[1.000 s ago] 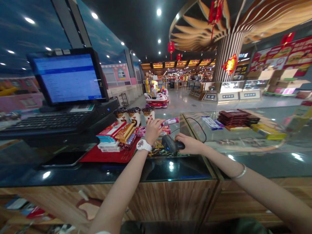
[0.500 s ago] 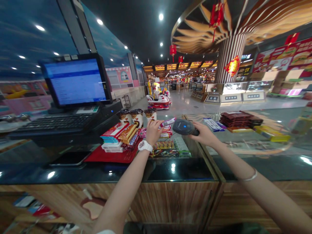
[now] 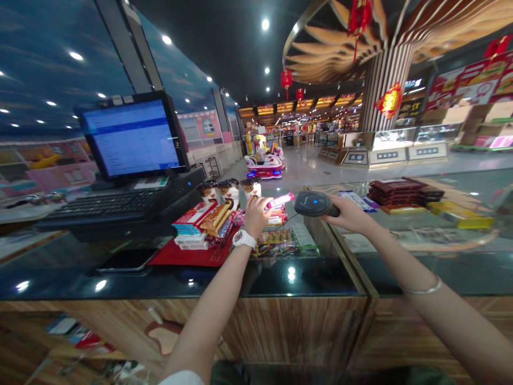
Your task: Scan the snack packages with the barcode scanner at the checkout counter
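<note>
My left hand (image 3: 257, 215), with a white watch at the wrist, pinches a small pink and white packet (image 3: 280, 201) above the glass counter. Pinkish-red light falls on the packet. My right hand (image 3: 348, 214) is closed round the handle of a black barcode scanner (image 3: 312, 204), whose blue light is lit. The scanner's head points left, close to the packet but apart from it. Left of my left hand, boxes and snack packs (image 3: 200, 222) are stacked on a red mat (image 3: 188, 255). Three lidded cups (image 3: 229, 191) stand behind them.
A monitor (image 3: 130, 136) and keyboard (image 3: 104, 206) stand at the left. A dark tablet or phone (image 3: 127, 259) lies before them. Dark brown packs (image 3: 395, 192) and a yellow pack (image 3: 460, 215) lie on the right counter. Flat packets show near my left wrist.
Pinkish-red light now shows on the packet, which was unlit before. The view has shifted slightly, and both hands appear a little farther right, still holding the same things.
</note>
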`<state>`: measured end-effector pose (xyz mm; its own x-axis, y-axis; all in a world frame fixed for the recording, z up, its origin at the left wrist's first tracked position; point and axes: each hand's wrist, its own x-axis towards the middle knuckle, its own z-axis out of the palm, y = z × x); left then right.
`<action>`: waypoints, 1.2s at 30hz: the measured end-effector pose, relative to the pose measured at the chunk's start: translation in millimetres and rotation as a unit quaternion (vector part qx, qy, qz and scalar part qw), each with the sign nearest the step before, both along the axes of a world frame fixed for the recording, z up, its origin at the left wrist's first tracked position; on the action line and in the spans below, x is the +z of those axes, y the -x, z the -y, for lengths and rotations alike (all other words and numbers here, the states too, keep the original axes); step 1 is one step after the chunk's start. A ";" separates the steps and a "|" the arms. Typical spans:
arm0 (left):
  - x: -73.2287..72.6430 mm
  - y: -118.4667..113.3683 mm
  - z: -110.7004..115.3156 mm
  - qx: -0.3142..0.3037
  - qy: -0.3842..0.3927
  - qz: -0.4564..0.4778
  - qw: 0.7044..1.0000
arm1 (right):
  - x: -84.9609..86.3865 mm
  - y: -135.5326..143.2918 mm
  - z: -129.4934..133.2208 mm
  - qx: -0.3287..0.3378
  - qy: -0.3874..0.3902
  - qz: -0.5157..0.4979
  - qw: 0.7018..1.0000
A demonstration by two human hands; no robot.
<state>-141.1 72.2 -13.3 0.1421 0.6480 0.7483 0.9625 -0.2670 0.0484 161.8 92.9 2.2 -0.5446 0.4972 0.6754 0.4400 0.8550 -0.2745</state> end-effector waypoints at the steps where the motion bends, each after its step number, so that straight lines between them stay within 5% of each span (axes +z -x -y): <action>1: 0.4 -0.4 0.0 0.000 0.001 -0.001 1.000 | 0.2 0.2 0.4 0.002 0.001 -0.001 1.000; 17: -2.2 3.1 -2.3 -0.011 -0.002 -0.007 1.000 | 1.8 0.8 1.0 0.018 0.023 0.003 1.000; 36: -2.4 -13.1 2.8 -0.042 0.018 -0.001 0.999 | -32.6 25.3 -5.2 0.152 0.090 0.128 0.976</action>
<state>-128.0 69.3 -15.8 0.1986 0.6603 0.7243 0.9371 -0.3444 0.0571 136.5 98.1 -30.4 -0.8247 0.3836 0.4156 0.2466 0.9051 -0.3463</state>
